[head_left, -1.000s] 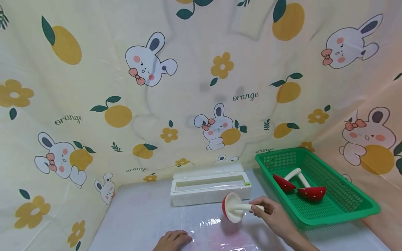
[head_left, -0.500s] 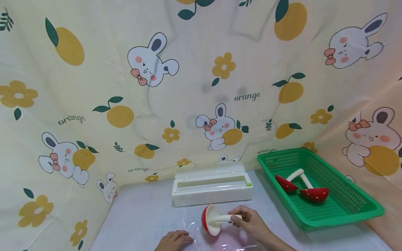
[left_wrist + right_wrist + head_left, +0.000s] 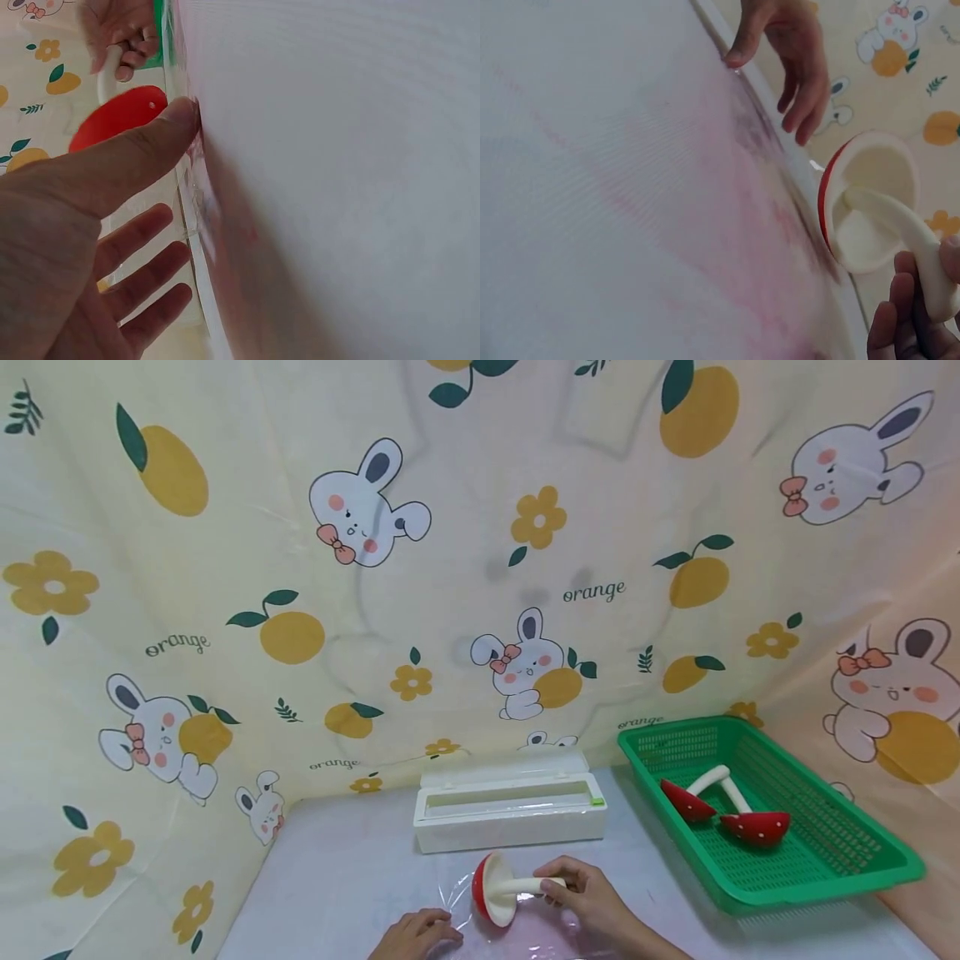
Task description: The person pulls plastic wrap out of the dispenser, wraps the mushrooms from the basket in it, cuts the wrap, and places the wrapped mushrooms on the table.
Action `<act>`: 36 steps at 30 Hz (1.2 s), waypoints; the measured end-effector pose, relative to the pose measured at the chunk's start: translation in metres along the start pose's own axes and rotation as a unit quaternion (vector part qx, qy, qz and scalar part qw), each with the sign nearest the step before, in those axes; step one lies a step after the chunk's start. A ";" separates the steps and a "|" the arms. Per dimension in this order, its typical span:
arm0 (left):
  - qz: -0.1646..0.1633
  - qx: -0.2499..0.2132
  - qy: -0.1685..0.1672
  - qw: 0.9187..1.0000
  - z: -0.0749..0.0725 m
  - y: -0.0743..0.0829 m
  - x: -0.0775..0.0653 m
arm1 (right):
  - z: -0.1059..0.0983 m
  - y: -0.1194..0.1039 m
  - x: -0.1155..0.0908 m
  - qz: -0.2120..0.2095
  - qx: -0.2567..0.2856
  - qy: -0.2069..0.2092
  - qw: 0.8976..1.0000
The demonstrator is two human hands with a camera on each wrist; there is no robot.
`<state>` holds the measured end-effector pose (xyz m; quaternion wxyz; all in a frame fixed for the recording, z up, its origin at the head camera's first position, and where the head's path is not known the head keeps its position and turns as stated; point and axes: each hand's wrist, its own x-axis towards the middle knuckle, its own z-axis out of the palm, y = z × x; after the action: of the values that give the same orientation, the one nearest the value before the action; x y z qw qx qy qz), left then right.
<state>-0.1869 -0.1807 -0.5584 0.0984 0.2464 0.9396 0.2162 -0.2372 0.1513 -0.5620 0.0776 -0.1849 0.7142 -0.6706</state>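
My right hand (image 3: pixel 588 897) pinches the cream stem of a toy mushroom (image 3: pixel 498 888), which lies on its side in the grip with its white-dotted red cap facing left. In the right wrist view the hollow cream underside of the mushroom (image 3: pixel 877 202) shows. Below it, a sheet of clear plastic film (image 3: pixel 457 893) is spread on the table. My left hand (image 3: pixel 417 935) rests at the left part of the film. Its thumb (image 3: pixel 139 154) touches the sheet in the left wrist view, the other fingers spread loosely apart from it.
Behind the hands stands a long white film dispenser box (image 3: pixel 510 835) with its lid up. On the right, a green plastic basket (image 3: pixel 817 889) holds two more red mushrooms (image 3: pixel 757 828). A patterned cloth (image 3: pixel 450 552) hangs behind the white table (image 3: pixel 330 860).
My right hand has carried the mushroom left and down, closer over the film and nearer the left hand. The left hand stays about where it was.
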 end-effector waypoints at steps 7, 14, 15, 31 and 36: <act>0.044 0.037 0.040 0.998 0.003 -0.005 -0.001 | 0.001 0.010 -0.002 0.011 -0.012 -0.004 1.000; 0.083 -0.007 0.035 0.996 0.003 -0.013 -0.001 | -0.003 0.016 -0.003 -0.034 -0.090 0.008 0.995; 0.077 -0.024 0.019 0.997 0.003 -0.013 -0.001 | -0.004 0.016 -0.003 -0.034 -0.104 0.011 0.994; 0.097 -0.008 -0.050 0.994 -0.005 -0.012 0.004 | -0.009 0.013 -0.005 0.000 -0.225 0.055 0.973; 0.141 0.026 -0.033 0.989 -0.007 -0.012 0.006 | -0.012 0.012 -0.006 -0.006 -0.217 0.048 0.975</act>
<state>-0.1988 -0.1899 -0.5584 0.0910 0.3860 0.8970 0.1954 -0.2381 0.1647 -0.5735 -0.0029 -0.1697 0.8442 -0.5084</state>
